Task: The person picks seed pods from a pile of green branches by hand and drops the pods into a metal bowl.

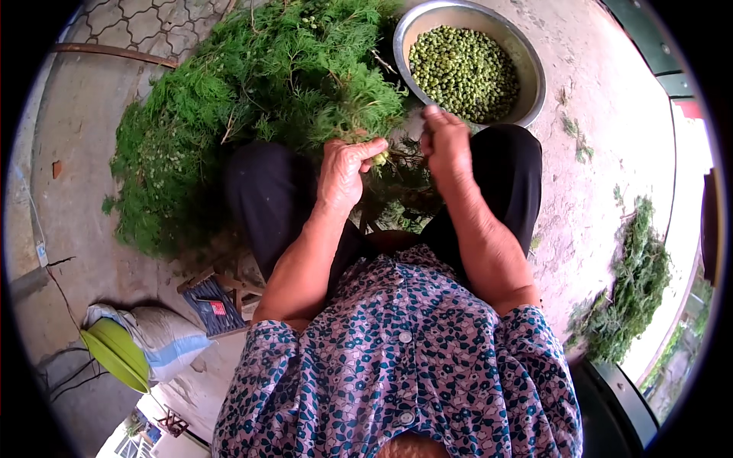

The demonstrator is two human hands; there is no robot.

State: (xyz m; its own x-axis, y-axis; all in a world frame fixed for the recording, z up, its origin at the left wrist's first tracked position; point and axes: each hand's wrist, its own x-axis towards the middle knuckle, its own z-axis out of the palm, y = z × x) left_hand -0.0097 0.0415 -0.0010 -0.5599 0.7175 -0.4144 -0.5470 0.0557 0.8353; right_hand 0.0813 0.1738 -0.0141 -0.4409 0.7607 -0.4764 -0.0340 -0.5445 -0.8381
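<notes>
My left hand (345, 172) grips a leafy conifer sprig (358, 117), probably arborvitae. Small pale green cones (379, 158) show beside its thumb. To the right, my right hand (448, 140) is raised near the basin's lower rim with its fingers curled; motion blurs it, and whether anything is inside cannot be told. A round metal basin (535, 68) beyond that hand holds many small green cones (462, 71). A large heap of cut green branches (229, 109) spreads in front of my left knee. Darker twigs (401, 194) lie between my knees.
Another pile of cut branches (627, 286) lies on the concrete floor at right. At lower left are a low stool with a woven seat (215, 306), a stuffed white sack (169, 340) and a yellow-green plastic basin (117, 355). Loose sprigs (578, 137) dot the floor.
</notes>
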